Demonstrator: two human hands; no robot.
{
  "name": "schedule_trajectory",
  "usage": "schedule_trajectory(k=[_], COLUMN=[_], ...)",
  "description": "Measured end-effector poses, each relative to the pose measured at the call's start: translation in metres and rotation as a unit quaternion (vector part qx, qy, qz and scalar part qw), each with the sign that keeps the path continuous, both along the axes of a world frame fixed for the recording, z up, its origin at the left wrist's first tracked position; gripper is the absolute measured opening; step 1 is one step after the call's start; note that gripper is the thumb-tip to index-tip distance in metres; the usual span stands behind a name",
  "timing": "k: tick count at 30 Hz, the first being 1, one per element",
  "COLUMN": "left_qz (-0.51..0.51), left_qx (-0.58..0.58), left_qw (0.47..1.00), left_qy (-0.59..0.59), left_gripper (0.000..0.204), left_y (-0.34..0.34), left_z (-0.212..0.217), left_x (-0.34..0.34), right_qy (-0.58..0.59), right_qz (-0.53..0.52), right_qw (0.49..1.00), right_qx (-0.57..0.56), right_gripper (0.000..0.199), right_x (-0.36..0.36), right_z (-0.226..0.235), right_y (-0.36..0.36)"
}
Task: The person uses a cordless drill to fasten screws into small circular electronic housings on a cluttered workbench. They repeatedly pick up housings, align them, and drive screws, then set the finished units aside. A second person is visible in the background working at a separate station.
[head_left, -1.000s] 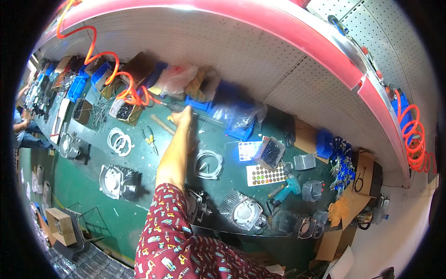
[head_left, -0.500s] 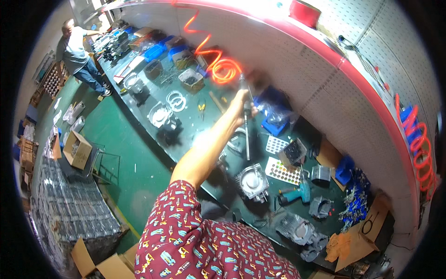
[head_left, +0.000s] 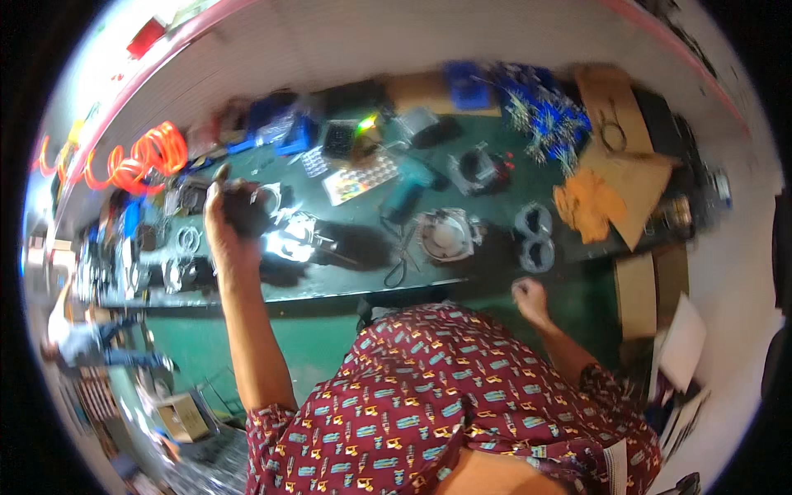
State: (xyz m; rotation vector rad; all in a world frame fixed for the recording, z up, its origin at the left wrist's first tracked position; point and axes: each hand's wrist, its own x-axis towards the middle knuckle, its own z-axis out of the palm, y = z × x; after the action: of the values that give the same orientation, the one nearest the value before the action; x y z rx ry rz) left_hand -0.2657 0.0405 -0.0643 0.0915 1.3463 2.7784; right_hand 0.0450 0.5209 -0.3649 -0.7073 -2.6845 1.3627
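Note:
My left hand (head_left: pixel 223 221) is raised over the green workbench (head_left: pixel 363 276) and is closed around a dark rounded part (head_left: pixel 246 208); the picture is blurred, so its kind is unclear. My right hand (head_left: pixel 528 295) hangs below the bench's front edge with fingers curled and nothing visible in it. Between the hands, on the bench, lie a round metal housing (head_left: pixel 447 233), a shiny metal part (head_left: pixel 290 241) and a teal power drill (head_left: pixel 411 186).
An orange coiled air hose (head_left: pixel 140 161) hangs at the left. Blue bins (head_left: pixel 466 87), a tray of small parts (head_left: pixel 359 180), two clear rings (head_left: pixel 535 239) and cardboard sheets (head_left: pixel 615 177) crowd the bench. Cardboard boxes (head_left: pixel 652 285) stand right. Another person (head_left: pixel 87 338) stands at the far left.
The view has swung sharply right. My left arm, stretched far out toward the back of the bench before, is now drawn back and closed on a dark part. My right hand has come into view.

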Motion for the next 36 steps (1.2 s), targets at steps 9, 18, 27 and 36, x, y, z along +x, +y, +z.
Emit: schedule_trajectory(k=[9,18,27,36], left_qz=[0.0,0.106,0.107,0.114], left_qx=[-0.062,-0.278,-0.349,-0.336], left_qw=[0.991,0.945,0.919,0.926], left_qy=[0.117,0.137,0.147,0.129], left_gripper=[0.029,0.01,0.01,0.013], left_y=[0.118,0.209,0.219,0.224], left_z=[-0.023,-0.057,-0.086,-0.092], left_x=[0.035,0.039,0.041,0.039], right_qy=[0.236,0.229,0.222,0.205], right_qz=[-0.068,0.003,0.011,0.02], right_qw=[0.969,0.972,0.975,0.977], right_qx=[-0.013,-0.052,-0.014,-0.048], right_gripper=[0.044,0.046,0.042,0.039], right_x=[-0.115,-0.177,-0.176,-0.176], right_z=[0.102,0.056,0.056,0.065], right_y=[-0.073,-0.093,-0.092,-0.089])
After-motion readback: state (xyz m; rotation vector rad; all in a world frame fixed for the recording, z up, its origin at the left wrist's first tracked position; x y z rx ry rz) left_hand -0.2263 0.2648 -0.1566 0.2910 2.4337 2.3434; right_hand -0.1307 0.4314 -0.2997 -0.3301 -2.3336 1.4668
